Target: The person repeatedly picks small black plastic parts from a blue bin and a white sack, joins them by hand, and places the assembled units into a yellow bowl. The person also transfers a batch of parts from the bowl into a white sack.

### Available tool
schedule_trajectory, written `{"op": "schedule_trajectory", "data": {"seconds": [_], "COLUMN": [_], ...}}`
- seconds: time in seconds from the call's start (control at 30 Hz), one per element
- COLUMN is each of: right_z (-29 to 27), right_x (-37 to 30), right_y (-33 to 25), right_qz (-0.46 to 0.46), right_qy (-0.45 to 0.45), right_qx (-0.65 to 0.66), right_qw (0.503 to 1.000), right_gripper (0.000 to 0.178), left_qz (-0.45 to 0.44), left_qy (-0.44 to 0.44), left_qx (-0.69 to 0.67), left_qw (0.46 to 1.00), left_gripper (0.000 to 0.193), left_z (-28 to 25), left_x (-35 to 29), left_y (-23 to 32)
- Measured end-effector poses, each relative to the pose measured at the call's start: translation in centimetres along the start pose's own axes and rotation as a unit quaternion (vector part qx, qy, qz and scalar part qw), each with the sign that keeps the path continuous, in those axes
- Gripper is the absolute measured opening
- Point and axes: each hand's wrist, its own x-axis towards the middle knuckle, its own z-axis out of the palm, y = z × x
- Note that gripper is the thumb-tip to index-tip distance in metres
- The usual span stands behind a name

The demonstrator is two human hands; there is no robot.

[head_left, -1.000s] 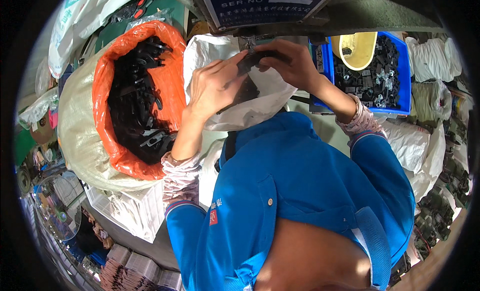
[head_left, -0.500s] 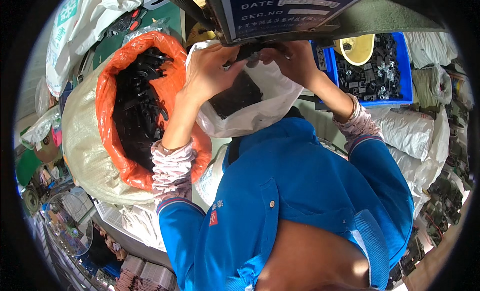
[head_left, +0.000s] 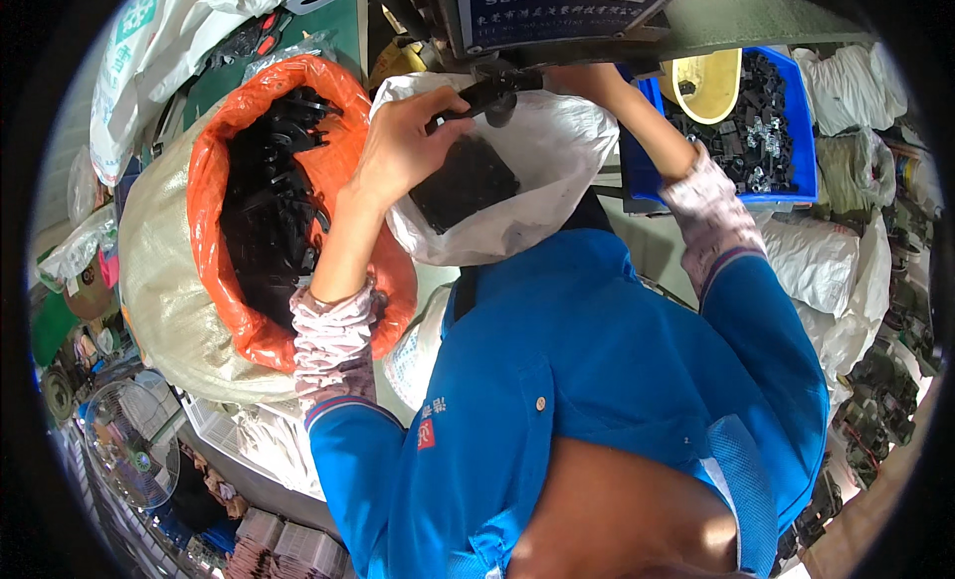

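My left hand pinches one end of a black plastic part, a narrow bar with a rounded piece on it. The part is held above a white sack with dark contents at its bottom. At the part's other end, my right hand reaches beneath the edge of a machine; its fingers are mostly hidden there. Whether the right fingers touch the part cannot be made out.
Left of the white sack stands a sack with an orange liner, holding several black plastic parts. At right, a blue bin carries small black pieces and a yellow scoop-like container. A fan stands at lower left.
My right hand has moved forward, farther under the machine's edge, and away from my left hand. The black part now shows between them. My left hand has shifted only slightly.
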Motion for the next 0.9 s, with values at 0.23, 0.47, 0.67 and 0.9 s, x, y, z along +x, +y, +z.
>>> {"op": "schedule_trajectory", "data": {"seconds": [0.23, 0.47, 0.67, 0.9], "right_z": [3.9, 4.2, 15.4, 7.8], "right_x": [2.3, 1.9, 2.0, 3.6], "right_y": [0.3, 0.3, 6.6, 2.2], "right_qz": [-0.053, -0.012, 0.146, 0.096], "right_qy": [-0.012, -0.088, -0.164, -0.132], "right_qx": [-0.156, -0.080, -0.067, -0.068], "right_qw": [0.986, 0.993, 0.973, 0.984], "right_gripper": [0.035, 0.045, 0.059, 0.052], "left_qz": [-0.015, 0.051, 0.137, -0.347], "left_qy": [0.007, 0.073, 0.221, 0.285], "left_qx": [0.020, 0.041, 0.152, 0.360], "left_qw": [1.000, 0.995, 0.953, 0.818], "left_gripper": [0.022, 0.023, 0.035, 0.037], "left_z": [-0.3, 1.0, 3.4, -3.5], "left_x": [-0.5, -1.0, -4.4, -18.1], "left_y": [-0.3, 0.2, -0.4, -13.3]}}
